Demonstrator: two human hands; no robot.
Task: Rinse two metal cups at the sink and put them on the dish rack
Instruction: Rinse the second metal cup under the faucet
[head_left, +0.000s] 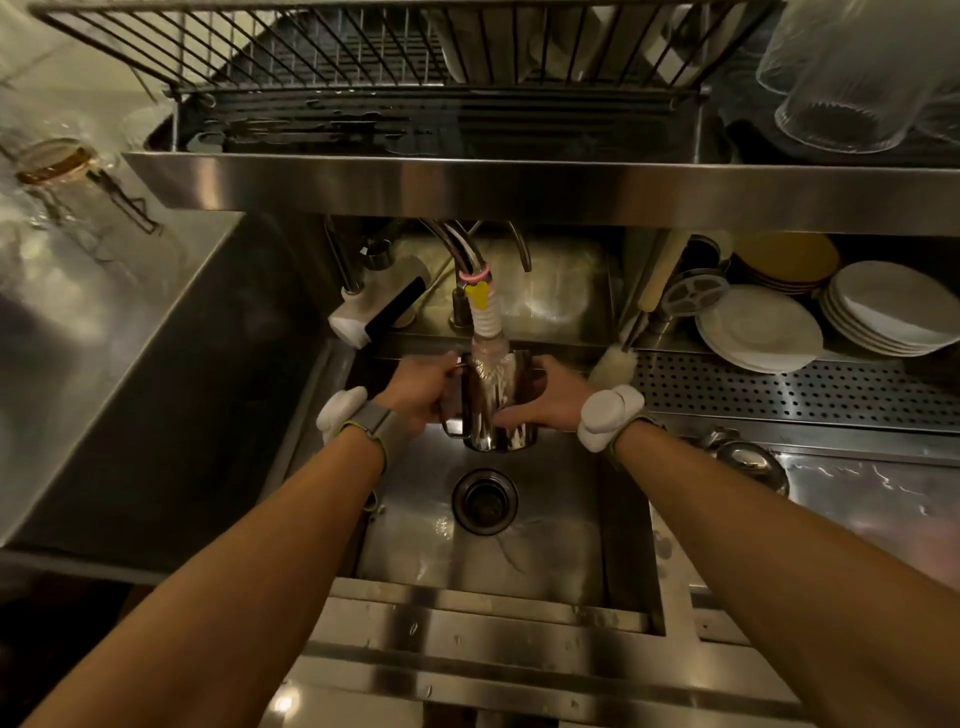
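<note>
Right now, from the head camera, both my hands are closed around metal cups under the faucet (480, 296), above the sink (631, 530). My left hand (423, 389) grips the left metal cup (475, 410), my fingers hooked at its handle side; the wire handle juts out toward my wrist. My right hand (545, 397) is wrapped around the right metal cup (519, 431) from the outside. The two cups touch, pressed side by side, mouths up toward the spout, where a ribbed white hose end pours water into them. I cannot tell how full they are.

Below the cups the basin is open down to the drain (484, 500), with bare steel all around it. The sink's near rim runs across under my forearms, and its side walls stand just outside each wrist, so sideways room is tight. A steel shelf edge (519, 182) crosses directly above the faucet, close over my hands. On top of it sits the dish rack (363, 57), its wire slots mostly bare on the left, with plates standing toward the right. Upturned glasses (841, 88) crowd the upper right corner. To my right, stacked plates (758, 332) sit on a perforated tray (805, 389) beside the basin.
</note>
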